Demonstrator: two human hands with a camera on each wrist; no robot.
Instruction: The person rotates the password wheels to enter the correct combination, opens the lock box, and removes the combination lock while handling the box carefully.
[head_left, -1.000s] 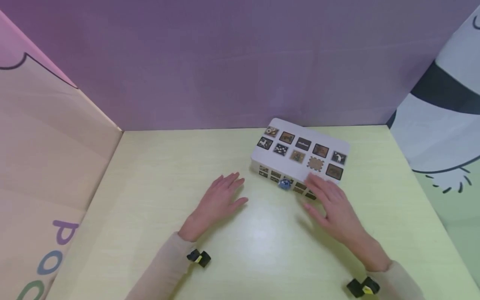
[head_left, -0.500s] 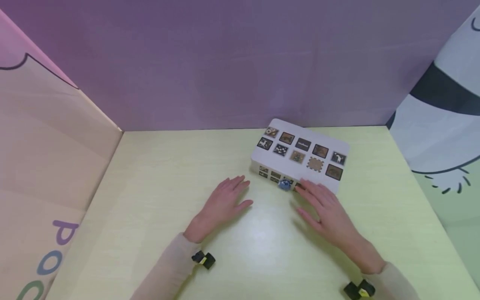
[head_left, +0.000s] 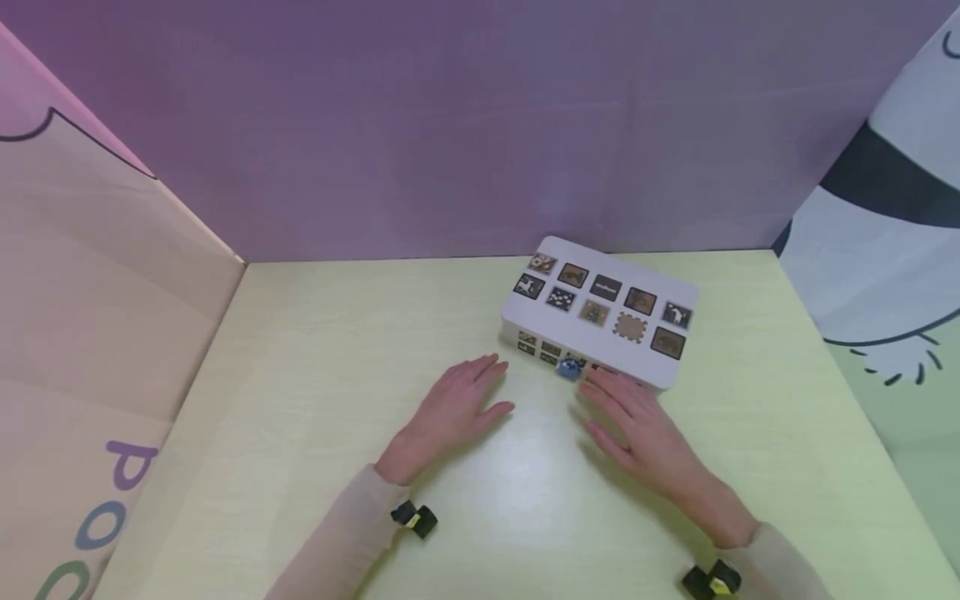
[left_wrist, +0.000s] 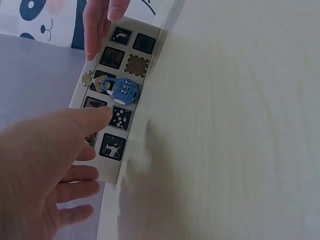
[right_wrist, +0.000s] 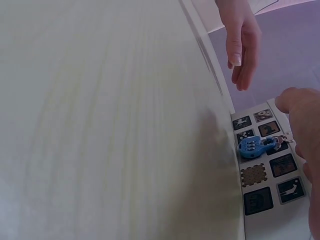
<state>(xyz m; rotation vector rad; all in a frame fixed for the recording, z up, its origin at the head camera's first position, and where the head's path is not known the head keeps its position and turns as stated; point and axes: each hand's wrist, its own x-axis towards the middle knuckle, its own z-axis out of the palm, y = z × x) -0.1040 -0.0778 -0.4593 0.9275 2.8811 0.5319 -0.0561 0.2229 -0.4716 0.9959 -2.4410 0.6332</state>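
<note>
A white box point(head_left: 570, 329) printed with small square pictures lies at an angle toward the back of the table. From a metal clasp on its front side hangs a blue combination padlock point(left_wrist: 124, 91), with number dials facing out; the right wrist view shows the same padlock point(right_wrist: 252, 147). My right hand point(head_left: 637, 429) is just in front of the box, its straight fingers overlapping the front edge beside the padlock. Left of the padlock and nearer to me is my left hand point(head_left: 453, 404), fingers extended, thumb apart. Neither hand holds anything.
The pale wooden table point(head_left: 300, 375) ends at a purple backdrop point(head_left: 450, 133) behind the box. Printed cloth panels stand along the left point(head_left: 82, 292) and right sides. Both sleeves have a small black-and-yellow device point(head_left: 414, 518) at the wrist.
My right hand has moved left and slightly toward me, off the box's top and closer to the padlock. The left hand has shifted a little to the right. Box and padlock stay put.
</note>
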